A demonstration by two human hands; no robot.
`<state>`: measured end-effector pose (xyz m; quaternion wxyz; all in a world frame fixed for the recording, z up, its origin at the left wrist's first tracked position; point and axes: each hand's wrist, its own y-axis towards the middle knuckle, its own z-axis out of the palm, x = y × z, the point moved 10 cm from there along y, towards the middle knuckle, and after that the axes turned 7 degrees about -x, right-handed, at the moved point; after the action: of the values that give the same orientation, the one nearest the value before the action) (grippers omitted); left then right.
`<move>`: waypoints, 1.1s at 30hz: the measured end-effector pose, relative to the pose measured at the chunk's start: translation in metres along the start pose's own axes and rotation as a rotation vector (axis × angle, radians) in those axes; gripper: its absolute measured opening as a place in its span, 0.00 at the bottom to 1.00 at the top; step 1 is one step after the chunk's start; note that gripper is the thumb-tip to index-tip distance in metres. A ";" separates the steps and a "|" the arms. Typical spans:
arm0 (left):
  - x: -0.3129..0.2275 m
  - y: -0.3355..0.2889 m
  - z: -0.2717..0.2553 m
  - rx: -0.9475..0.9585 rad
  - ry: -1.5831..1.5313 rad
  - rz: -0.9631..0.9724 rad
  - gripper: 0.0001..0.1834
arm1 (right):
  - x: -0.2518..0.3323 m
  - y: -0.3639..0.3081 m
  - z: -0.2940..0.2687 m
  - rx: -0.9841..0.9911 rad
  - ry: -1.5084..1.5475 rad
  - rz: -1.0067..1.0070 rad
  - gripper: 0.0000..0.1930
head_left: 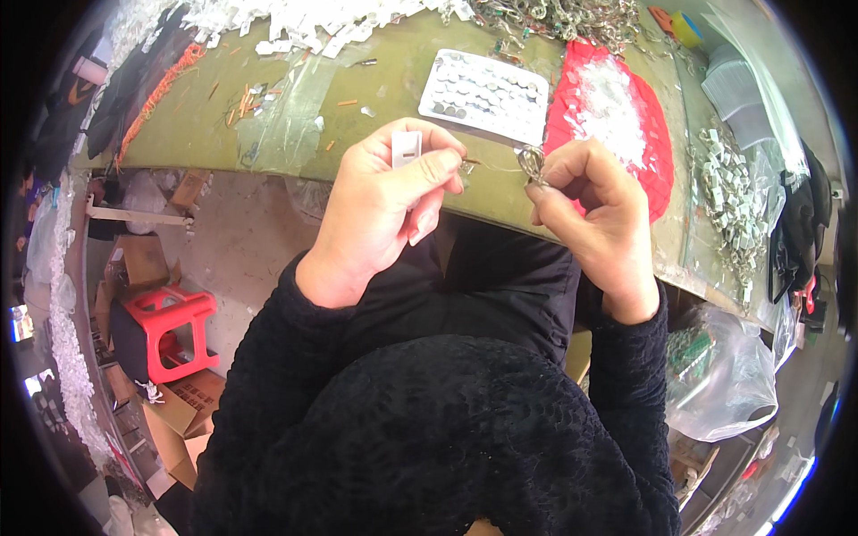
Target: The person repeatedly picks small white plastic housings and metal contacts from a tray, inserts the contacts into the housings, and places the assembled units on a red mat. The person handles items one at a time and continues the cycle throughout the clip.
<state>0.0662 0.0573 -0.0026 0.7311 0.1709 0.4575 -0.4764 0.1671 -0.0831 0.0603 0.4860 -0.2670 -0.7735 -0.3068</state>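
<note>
Above the table's near edge, my left hand (371, 201) is closed on a small white plastic casing (407, 146) with a dark slot. A thin brownish strip (471, 161) sticks out at its thumb and fingertips; I cannot tell whether it joins the casing. My right hand (603, 210) pinches a small coil of thin wire (531, 163) between thumb and forefinger. A fine strand seems to run from the coil toward the left fingertips. Just beyond the hands lies a white tray (434, 105) with rows of small round silvery discs.
White plastic pieces (304, 22) heap along the far side of the green table (384, 76), beside tangled wired parts (554, 18). White bits lie on a red sheet (660, 179). More wired pieces (737, 201) pile at right. Below are a red stool (179, 335) and a plastic bag (728, 384).
</note>
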 end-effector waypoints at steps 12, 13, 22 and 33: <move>0.004 -0.012 0.004 0.038 0.004 -0.095 0.09 | 0.008 -0.014 -0.005 0.044 -0.067 -0.110 0.08; 0.002 -0.012 0.006 0.040 0.048 -0.076 0.09 | 0.004 -0.014 -0.006 0.064 -0.074 -0.069 0.08; -0.023 -0.023 0.031 0.129 0.558 0.364 0.04 | 0.004 -0.014 0.017 0.327 0.124 0.045 0.23; 0.001 -0.013 0.014 0.075 0.366 -0.014 0.05 | 0.036 -0.024 0.028 0.088 -0.254 -0.398 0.09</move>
<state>0.0625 0.0406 0.0067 0.6254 0.2789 0.5659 -0.4591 0.1197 -0.0743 0.0785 0.3261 -0.1242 -0.8784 -0.3265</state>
